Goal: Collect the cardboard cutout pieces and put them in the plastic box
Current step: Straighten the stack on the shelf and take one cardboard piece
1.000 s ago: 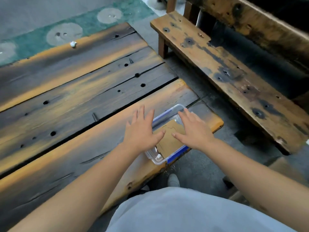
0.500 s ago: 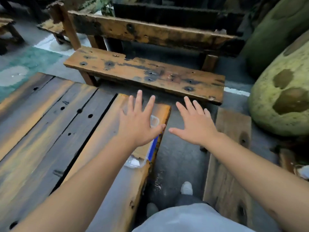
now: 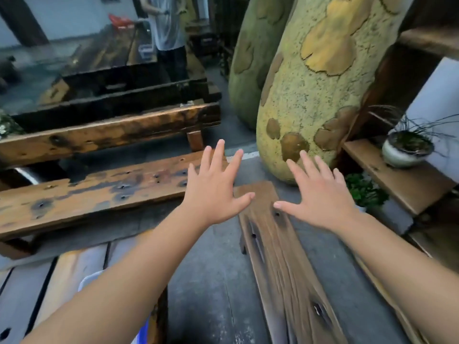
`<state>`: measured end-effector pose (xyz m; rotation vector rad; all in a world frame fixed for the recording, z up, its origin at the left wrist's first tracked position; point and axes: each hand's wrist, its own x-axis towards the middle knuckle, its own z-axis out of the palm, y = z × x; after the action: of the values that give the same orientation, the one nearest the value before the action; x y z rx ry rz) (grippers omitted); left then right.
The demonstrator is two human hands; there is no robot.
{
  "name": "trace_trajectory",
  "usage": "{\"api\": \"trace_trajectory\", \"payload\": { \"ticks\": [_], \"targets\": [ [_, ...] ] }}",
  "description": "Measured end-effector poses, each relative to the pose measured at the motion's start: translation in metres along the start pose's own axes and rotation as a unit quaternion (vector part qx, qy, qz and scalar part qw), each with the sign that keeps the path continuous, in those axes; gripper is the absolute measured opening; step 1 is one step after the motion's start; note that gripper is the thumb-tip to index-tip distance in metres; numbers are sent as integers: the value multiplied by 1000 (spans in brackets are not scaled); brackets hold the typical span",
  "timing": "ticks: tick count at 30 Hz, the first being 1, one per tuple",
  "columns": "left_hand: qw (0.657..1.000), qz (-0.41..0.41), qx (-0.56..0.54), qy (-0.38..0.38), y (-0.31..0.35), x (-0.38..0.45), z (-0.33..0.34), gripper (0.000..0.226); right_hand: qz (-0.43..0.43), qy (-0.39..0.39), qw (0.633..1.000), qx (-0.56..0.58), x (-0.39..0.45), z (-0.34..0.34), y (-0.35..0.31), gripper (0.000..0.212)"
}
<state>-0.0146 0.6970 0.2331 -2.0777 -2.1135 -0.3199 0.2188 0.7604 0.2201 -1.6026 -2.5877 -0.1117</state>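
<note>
My left hand [image 3: 213, 192] and my right hand [image 3: 320, 194] are both held out in front of me, fingers spread, palms down, holding nothing. They hover over the floor and a low wooden bench, well away from the plastic box [image 3: 87, 281]. Only a clear corner of that box with a strip of blue edge shows at the lower left, mostly hidden under my left forearm. It sits at the end of the plank table [image 3: 37, 294]. No cardboard pieces can be seen.
A narrow wooden bench [image 3: 280, 264] runs under my right hand. A longer worn bench [image 3: 99, 192] lies to the left. Large yellow-green sculptures [image 3: 323, 83] rise ahead. A potted plant [image 3: 407, 147] sits on a shelf at right. A person [image 3: 166, 33] stands far back.
The view has swung up and to the right, away from the table. My hands have lifted off the box and now hang spread in the air; the box has slid to the lower left.
</note>
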Motion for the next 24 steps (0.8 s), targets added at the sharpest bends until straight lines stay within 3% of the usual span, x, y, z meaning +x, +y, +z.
{"api": "trace_trajectory", "payload": {
  "ticks": [11, 24],
  "targets": [
    [980, 190, -51, 32, 167, 125, -4, 92, 199, 42, 978, -39, -38, -57, 182, 106],
    [891, 427, -137, 73, 343, 230, -13, 89, 436, 66, 893, -94, -108, -113, 271, 106]
  ]
}}
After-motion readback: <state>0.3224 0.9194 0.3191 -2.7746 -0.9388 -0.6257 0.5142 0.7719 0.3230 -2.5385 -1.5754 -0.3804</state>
